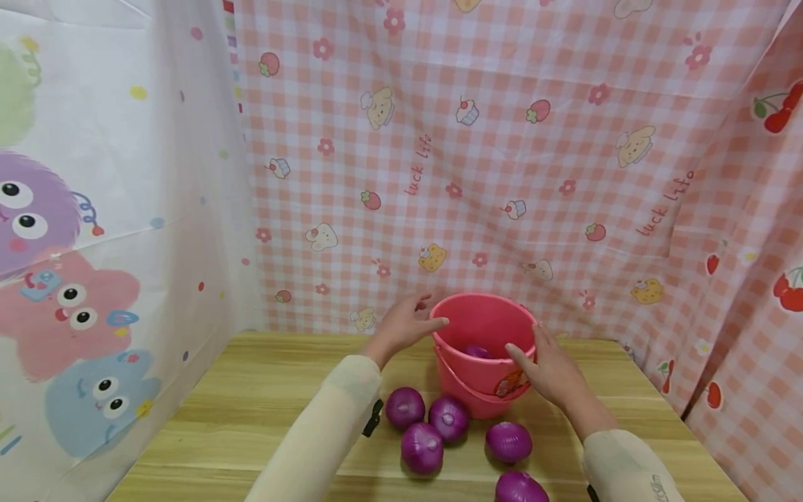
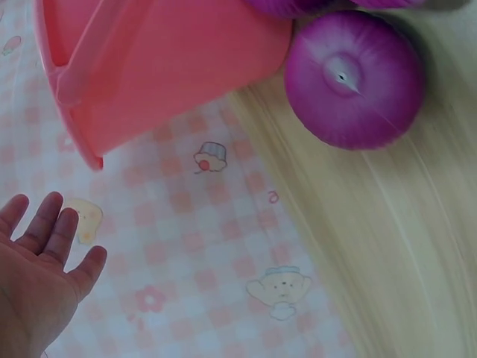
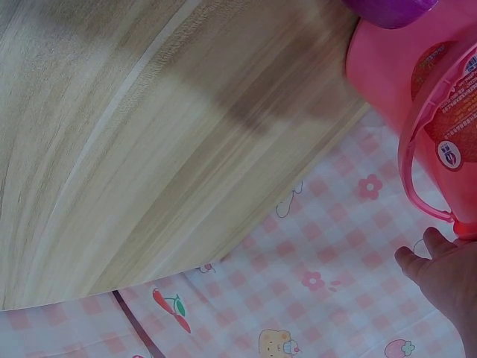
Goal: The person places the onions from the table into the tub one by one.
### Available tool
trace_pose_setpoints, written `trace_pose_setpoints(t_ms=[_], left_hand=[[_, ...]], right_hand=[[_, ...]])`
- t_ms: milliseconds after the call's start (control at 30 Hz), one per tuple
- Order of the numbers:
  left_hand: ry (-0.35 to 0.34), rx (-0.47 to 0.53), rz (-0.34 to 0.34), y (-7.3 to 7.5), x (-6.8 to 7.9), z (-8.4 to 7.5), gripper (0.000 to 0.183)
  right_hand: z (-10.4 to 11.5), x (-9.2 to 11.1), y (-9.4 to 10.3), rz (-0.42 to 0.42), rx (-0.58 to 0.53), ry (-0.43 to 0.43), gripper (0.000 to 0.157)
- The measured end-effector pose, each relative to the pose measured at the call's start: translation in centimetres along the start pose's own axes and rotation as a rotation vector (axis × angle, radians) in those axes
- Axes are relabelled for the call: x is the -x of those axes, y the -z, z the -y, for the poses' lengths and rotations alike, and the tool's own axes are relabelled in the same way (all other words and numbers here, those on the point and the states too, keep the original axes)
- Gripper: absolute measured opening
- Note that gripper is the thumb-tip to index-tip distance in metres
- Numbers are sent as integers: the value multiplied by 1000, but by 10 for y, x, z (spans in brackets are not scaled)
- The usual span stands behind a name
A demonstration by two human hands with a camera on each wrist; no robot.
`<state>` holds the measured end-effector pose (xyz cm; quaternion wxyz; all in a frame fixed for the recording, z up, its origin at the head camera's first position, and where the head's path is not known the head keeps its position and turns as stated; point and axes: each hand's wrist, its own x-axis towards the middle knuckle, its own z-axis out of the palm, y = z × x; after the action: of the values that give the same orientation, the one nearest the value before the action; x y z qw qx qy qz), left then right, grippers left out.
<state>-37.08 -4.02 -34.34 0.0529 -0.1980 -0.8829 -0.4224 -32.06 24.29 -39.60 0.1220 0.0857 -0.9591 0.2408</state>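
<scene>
A pink bucket (image 1: 483, 387) with a pink handle stands upright on the table, and a purple onion (image 1: 478, 351) shows inside it. My left hand (image 1: 404, 326) is at the left of the rim with fingers spread; the left wrist view shows this hand (image 2: 45, 276) apart from the bucket (image 2: 179, 67). At the right of the rim is my right hand (image 1: 555, 366), its thumb and fingers extended. In the right wrist view that hand (image 3: 447, 280) is at the bucket's rim; whether it presses on it I cannot tell.
Several purple onions lie in front of the bucket: a cluster with one onion (image 1: 422, 449) nearest, another onion (image 1: 509, 442) to the right, and an onion (image 1: 521, 488) at the bottom of the view. Patterned cloth (image 1: 439, 230) hangs behind the wooden table (image 1: 207, 432).
</scene>
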Motion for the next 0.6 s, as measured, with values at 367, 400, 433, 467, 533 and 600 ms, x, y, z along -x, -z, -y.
trace_pose_setpoints(t_ms=[367,400,433,467,533,600], left_hand=[[23,-15,-47,13,10,23,76],[25,-11,-48,14,11,25,75],[27,-12,-48,15,11,26,74],[26,-9,-47,16,12,28,73],[25,-1,-42,17,14,32,72],[30,-9,-35,18,15,36,73]], right_hand=[[-1,0,-1,-3,1,5,88],[-1,0,-1,-3,1,3,88],[-2,0,-1,-2,1,3,88],[-2,0,-2,-1,1,1,89],[-2,0,-1,0,1,-1,90],[-1,0,-1,1,-1,-4,91]])
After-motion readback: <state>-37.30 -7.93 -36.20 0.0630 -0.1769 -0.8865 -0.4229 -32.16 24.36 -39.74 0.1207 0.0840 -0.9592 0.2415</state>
